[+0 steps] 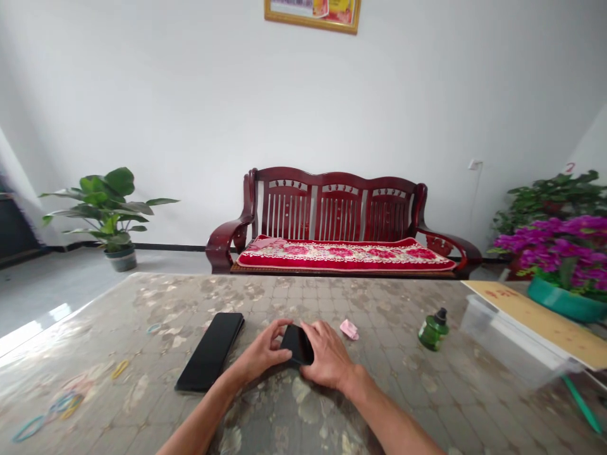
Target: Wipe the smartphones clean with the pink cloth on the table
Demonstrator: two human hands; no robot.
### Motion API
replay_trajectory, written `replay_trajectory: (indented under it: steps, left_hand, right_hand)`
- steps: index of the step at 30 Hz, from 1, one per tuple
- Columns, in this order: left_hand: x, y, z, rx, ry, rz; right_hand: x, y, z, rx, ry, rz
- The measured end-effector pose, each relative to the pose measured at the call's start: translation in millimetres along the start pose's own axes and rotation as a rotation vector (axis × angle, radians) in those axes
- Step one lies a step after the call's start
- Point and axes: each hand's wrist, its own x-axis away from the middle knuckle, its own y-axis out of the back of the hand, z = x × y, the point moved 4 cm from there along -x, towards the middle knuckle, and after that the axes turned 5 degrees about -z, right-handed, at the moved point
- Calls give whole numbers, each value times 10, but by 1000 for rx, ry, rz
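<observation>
A small black smartphone (298, 345) lies low over the table between both hands, its dark screen facing up. My left hand (263, 349) grips its left edge, with thumb near the bottom corner and fingers curled at the top. On the right edge, my right hand (328, 354) is wrapped around it, covering that side. To the left of my left hand rests a larger black tablet-like device (211, 351), its screen dark. A crumpled pink piece (349, 329), perhaps paper or cloth, lies just beyond my right hand.
The table (389, 392) has a patterned cover. A green bottle (433, 331) stands at right, near a clear plastic box (502, 344) under a tan board (535, 316) and purple flowers (559, 249). Colourful elastic bands (64, 404) lie at left. A wooden bench (339, 208) stands behind.
</observation>
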Motion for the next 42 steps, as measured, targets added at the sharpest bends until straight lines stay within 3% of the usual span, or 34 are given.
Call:
replay_trajectory:
  steps: [3,7,11,15,19,23,27,42]
  left_hand:
    - [9,32,-97,-14,-18,-37]
    - [-25,66,6,-130,15,-123]
    - [-89,41,197,-284,3,-220]
    - [-107,30,254,-396,-16,-261]
    - [-85,36,207,-478,-38,-253]
    - [-69,32,152,-541,-46,-256]
    - [-62,22,127,-573,-41,-245]
    - [-67,3,55,-588,1,-220]
  right_hand:
    - [196,186,-40,-21,-74,-32]
    - [657,538,-324,-24,-232,-66]
    - [1256,889,-870,58,-435,-106]
    - [1809,1148,-1492,249,-645,-129]
    - [2105,1333,-2020,384,-790,-141]
    - [2165,1456,-2417,446,-901,-107]
    - [2149,1467,-2607,418,-885,-61]
    - [1800,1320,-2505,392,-849,-89]
